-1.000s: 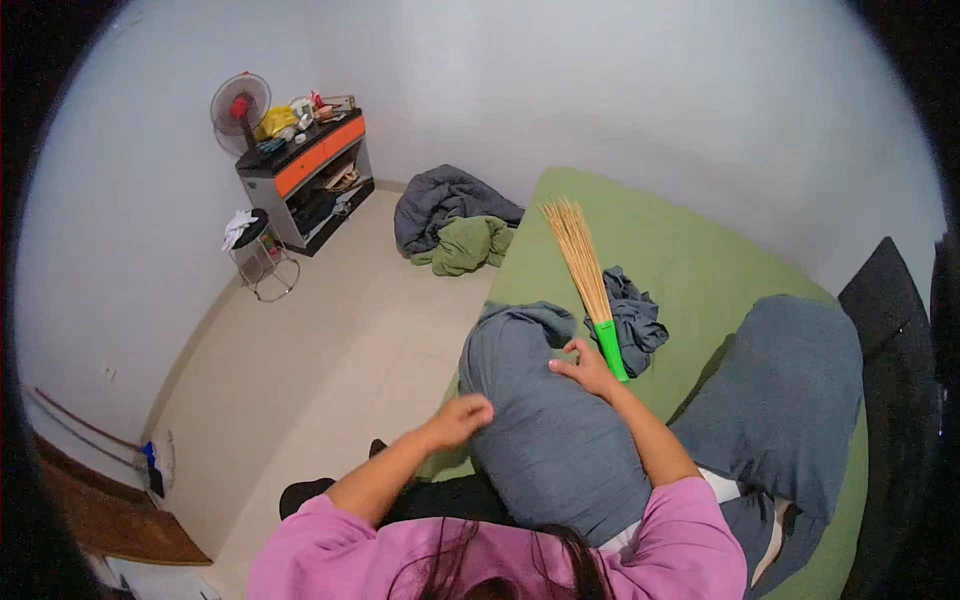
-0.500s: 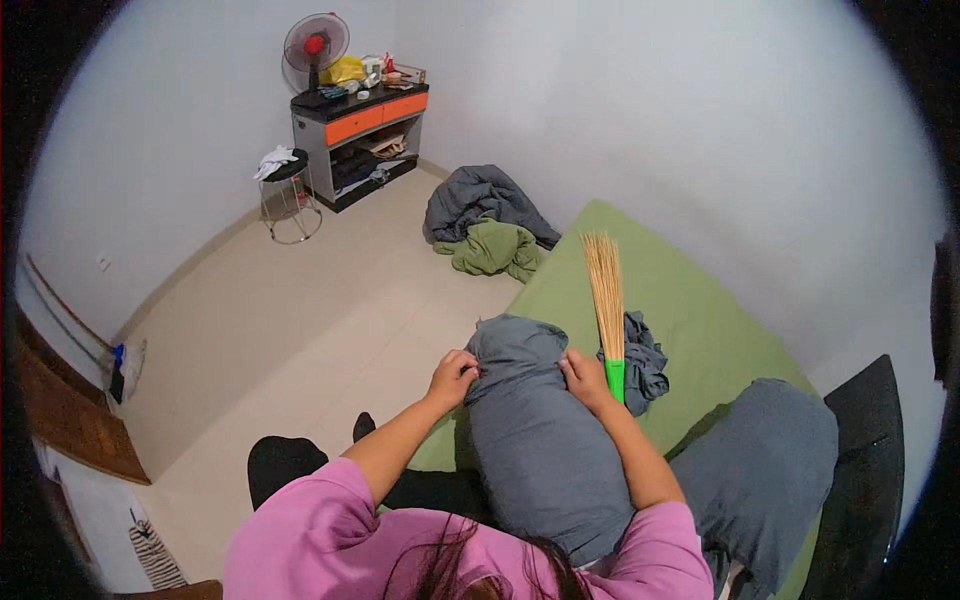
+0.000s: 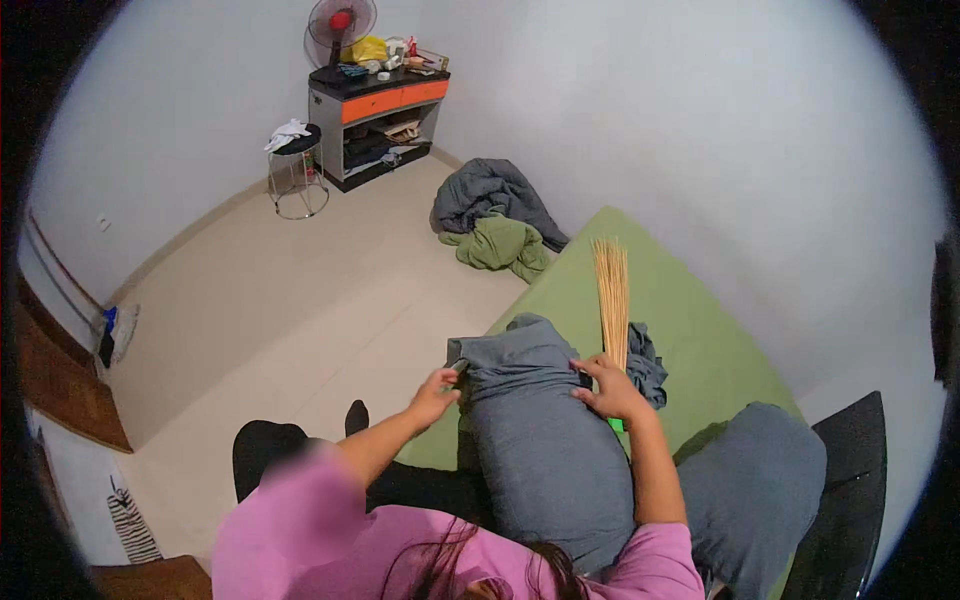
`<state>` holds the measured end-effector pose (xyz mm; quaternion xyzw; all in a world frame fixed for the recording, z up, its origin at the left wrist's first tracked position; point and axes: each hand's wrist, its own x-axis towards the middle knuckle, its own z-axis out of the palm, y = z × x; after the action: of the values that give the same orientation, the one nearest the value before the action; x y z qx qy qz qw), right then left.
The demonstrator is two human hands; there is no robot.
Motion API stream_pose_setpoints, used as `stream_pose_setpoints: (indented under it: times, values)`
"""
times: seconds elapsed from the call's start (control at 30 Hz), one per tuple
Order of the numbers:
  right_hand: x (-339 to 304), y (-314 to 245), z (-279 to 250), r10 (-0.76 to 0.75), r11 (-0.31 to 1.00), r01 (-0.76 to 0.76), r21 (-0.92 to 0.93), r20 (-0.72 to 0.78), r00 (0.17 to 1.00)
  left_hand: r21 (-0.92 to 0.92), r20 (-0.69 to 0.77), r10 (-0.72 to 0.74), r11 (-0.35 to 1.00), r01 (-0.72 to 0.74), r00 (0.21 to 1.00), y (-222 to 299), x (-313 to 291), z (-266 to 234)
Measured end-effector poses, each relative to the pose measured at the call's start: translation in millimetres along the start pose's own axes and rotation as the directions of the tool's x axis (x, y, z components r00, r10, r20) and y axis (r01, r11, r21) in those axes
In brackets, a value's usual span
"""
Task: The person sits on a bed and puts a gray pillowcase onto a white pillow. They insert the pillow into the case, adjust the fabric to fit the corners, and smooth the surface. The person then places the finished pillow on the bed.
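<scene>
A long, plump pillow in a grey pillowcase [image 3: 555,470] lies across my lap, its far end loose and bunched into folds. My left hand [image 3: 437,394] is at the left edge of the loose cloth, fingertips closed on the case's edge. On the opposite side, my right hand [image 3: 612,390] rests against the bunched folds with thumb and fingers apart. Just beyond the right hand lies a stick broom [image 3: 612,295] with a green handle, mostly hidden by that hand. Beside the broom is a crumpled grey cloth [image 3: 647,365].
Under these things is a mattress [image 3: 690,330] with a green sheet. Another grey pillow [image 3: 755,500] sits at right by a black headboard [image 3: 850,480]. Grey and green bedding [image 3: 495,215] is heaped on the floor. Farther off stand a stool [image 3: 298,170] and a cabinet [image 3: 380,120] with a fan [image 3: 341,25].
The case's loose end has spread out and flattened at the far left. My right hand has opened its fingers and now covers the broom's handle. The view has shifted slightly.
</scene>
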<state>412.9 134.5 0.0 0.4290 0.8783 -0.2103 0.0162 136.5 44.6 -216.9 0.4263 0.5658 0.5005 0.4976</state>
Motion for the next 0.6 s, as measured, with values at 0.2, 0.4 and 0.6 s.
stream_pose_setpoints:
  times: [0.2, 0.4, 0.6]
  values:
    - [-3, -41, 1, -0.131, 0.983, 0.147, -0.108, 0.14, 0.981, 0.102, -0.038, 0.195, 0.976, -0.191, 0.98, 3, 17, 47]
    - [2, 40, 58, 0.073, 0.996, -0.075, -0.053, -0.05, 0.996, 0.192, 0.533, 0.081, 0.958, -0.213, 0.842, 44, -23, 45]
    - [-4, 11, 50, -0.341, 0.934, 0.267, -0.237, -0.376, 0.862, 0.127, 0.518, -0.094, 0.991, 0.032, 0.85, 41, -14, 28]
